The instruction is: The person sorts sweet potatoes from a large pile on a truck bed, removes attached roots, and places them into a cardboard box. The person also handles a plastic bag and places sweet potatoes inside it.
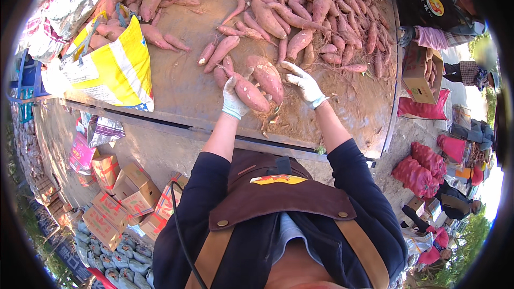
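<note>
My left hand (235,100), in a white work glove, is closed around a pinkish sweet potato (252,93) above the table's near part. Right of it lies a thicker sweet potato (266,78) with pale scuffed patches. My right hand (304,83), gloved the same way, has its fingers spread just right of that thick one, and nothing shows in its palm. A few sweet potatoes (222,53) lie beyond my left hand. The large pile of sweet potatoes (321,16) covers the far and right parts of the table.
A yellow and white bag (126,60) holding sweet potatoes stands at the left. Along the near side runs the table's metal edge (257,144). A co-worker (431,6) in gloves stands at the right edge, near an open carton (421,73). Cartons (136,188) stand on the ground lower left.
</note>
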### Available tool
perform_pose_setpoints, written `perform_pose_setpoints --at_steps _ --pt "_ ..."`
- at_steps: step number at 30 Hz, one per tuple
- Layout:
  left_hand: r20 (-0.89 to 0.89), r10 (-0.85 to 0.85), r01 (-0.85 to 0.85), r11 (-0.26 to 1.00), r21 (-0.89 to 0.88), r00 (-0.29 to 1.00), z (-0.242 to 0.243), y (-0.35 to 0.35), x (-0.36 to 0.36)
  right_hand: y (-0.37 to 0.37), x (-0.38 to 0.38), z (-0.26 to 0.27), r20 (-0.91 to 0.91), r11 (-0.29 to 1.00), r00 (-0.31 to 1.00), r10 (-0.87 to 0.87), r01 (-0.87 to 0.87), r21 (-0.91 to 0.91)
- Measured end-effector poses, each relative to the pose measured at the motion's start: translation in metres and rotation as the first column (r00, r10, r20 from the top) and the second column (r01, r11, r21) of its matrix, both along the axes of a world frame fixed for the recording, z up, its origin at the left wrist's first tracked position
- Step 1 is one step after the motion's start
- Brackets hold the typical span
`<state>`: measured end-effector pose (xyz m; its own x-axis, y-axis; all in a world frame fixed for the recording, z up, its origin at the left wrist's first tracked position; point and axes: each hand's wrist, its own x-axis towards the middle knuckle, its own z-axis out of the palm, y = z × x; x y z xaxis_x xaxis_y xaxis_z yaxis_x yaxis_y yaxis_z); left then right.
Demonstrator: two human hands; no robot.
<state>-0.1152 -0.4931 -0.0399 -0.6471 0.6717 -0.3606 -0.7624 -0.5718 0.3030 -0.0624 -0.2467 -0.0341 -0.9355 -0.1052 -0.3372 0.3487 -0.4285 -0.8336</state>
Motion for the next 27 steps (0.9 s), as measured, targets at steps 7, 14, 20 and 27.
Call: perform_pose_setpoints --at_steps 7,14,20,27 --pt "-0.085 0.002 0.0 1.0 0.03 0.996 -0.03 0.007 0.012 -0.025 0.045 0.036 -0.068 0.844 0.986 -0.151 0.164 0.511" --pt "-0.119 0.07 -0.077 0.995 -0.056 0.99 -0.014 0.028 0.042 -0.046 0.067 0.064 -0.387 0.13 0.919 0.073 0.376 0.917" --pt "-0.196 0.068 -0.053 0.995 0.08 0.978 -0.009 0.044 0.069 -0.015 0.071 0.06 -0.514 0.236 0.853 0.097 0.482 0.844" --pt "-0.215 -0.004 0.12 0.838 0.532 0.977 -0.013 0.061 0.093 0.018 0.076 0.064 -0.534 0.012 0.845 0.001 0.534 0.845"
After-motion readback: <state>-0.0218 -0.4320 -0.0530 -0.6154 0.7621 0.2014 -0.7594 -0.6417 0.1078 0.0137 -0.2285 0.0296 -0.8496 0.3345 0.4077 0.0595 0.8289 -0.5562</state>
